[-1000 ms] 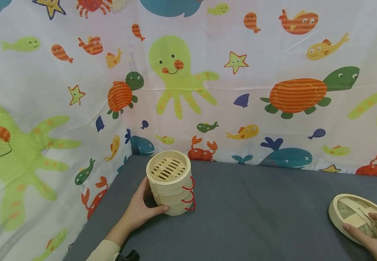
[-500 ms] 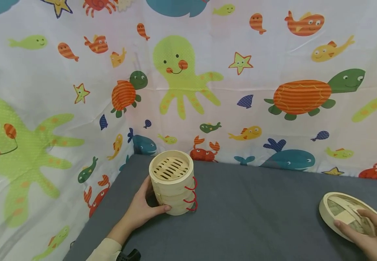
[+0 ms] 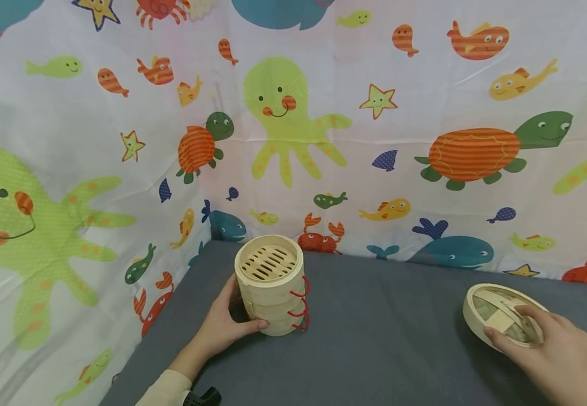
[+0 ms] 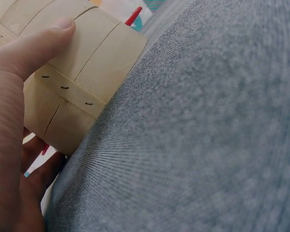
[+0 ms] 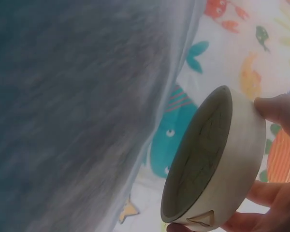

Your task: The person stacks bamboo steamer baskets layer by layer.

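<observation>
A round bamboo steamer (image 3: 270, 293) of stacked tiers stands on the grey cloth in the head view, slats showing at its top and red loops on its right side. My left hand (image 3: 227, 321) holds its lower left side; in the left wrist view the thumb (image 4: 50, 41) lies across the bamboo wall and other fingers reach round below. Off to the right, my right hand (image 3: 552, 338) grips the bamboo steamer lid (image 3: 498, 321), which is tilted above the cloth. The right wrist view shows the lid's hollow underside (image 5: 198, 150), with fingertips at its rim.
Grey cloth (image 3: 374, 332) covers the table between the steamer and the lid. Behind and to the left hangs a white curtain (image 3: 323, 73) printed with sea animals. A black wrist strap (image 3: 202, 397) sits at the left sleeve.
My right hand has carried the lid leftward, toward the steamer. The left hand keeps its hold, and the steamer stays in place while the head view shifts slightly.
</observation>
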The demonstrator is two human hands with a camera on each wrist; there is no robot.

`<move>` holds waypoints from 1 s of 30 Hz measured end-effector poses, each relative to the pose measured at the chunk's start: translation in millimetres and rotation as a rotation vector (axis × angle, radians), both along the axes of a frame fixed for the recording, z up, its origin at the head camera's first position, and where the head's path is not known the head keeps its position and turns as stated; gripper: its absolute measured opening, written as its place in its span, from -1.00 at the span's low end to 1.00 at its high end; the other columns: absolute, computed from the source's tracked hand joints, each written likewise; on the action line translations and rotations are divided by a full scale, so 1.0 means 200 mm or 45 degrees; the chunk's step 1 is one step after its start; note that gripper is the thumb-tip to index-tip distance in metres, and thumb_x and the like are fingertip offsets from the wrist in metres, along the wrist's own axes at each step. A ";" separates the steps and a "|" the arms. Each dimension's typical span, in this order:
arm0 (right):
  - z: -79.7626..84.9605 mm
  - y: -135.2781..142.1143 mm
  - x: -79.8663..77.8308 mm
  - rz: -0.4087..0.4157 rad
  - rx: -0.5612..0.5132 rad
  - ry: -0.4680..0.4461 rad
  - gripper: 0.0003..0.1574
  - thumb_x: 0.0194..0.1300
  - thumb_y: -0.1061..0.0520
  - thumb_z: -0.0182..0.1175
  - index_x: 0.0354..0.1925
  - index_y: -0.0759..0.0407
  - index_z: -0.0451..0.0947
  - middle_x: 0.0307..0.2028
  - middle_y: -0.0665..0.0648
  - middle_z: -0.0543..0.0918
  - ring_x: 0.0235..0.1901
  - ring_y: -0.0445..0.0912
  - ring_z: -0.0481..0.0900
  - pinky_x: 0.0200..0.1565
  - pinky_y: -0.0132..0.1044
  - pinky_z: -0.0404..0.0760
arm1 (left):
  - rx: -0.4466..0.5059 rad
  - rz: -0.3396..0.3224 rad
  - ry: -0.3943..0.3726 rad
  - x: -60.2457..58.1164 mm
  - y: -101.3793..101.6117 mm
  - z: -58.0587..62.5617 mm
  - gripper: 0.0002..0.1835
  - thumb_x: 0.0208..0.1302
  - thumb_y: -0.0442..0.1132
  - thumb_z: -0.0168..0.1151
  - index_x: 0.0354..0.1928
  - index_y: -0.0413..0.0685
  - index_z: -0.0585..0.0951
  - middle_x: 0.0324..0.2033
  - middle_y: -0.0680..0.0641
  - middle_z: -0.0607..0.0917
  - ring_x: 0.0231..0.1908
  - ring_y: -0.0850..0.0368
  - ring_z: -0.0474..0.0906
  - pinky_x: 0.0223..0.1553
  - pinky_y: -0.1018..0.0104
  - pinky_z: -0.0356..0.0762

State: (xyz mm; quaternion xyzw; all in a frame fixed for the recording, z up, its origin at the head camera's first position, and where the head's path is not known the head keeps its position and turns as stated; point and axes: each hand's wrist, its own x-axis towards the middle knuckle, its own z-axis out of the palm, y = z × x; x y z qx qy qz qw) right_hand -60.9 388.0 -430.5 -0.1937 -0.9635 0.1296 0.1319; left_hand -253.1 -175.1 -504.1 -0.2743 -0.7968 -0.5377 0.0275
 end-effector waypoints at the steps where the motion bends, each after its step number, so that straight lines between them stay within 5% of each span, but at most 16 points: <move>1: 0.01 -0.01 -0.01 0.018 0.004 0.024 0.15 0.25 -0.54 0.44 0.17 0.47 0.52 0.02 0.74 0.51 -0.05 0.59 0.51 0.01 0.55 0.44 | 0.000 0.003 -0.001 0.00 0.00 0.00 0.37 0.08 -0.12 0.80 0.77 0.50 0.02 0.53 0.16 0.48 0.45 0.08 0.47 0.36 -0.07 0.52; 14: 0.07 -0.18 -0.12 0.202 -0.022 0.310 -0.02 0.20 -0.39 0.58 0.19 0.34 0.60 0.13 0.68 0.55 0.04 0.61 0.44 0.13 0.51 0.30 | -0.009 -0.004 0.017 0.00 -0.01 0.00 0.37 0.08 -0.12 0.80 0.77 0.48 0.02 0.53 0.13 0.49 0.44 0.07 0.48 0.35 -0.06 0.54; 30: 0.14 -0.36 -0.21 0.381 -0.092 0.486 -0.18 0.06 -0.20 0.68 0.15 0.18 0.66 0.14 0.52 0.65 0.07 0.55 0.47 0.05 0.48 0.39 | -0.021 -0.016 0.051 0.00 0.00 0.00 0.38 0.08 -0.13 0.79 0.78 0.38 0.01 0.54 0.04 0.48 0.46 0.02 0.47 0.34 -0.04 0.55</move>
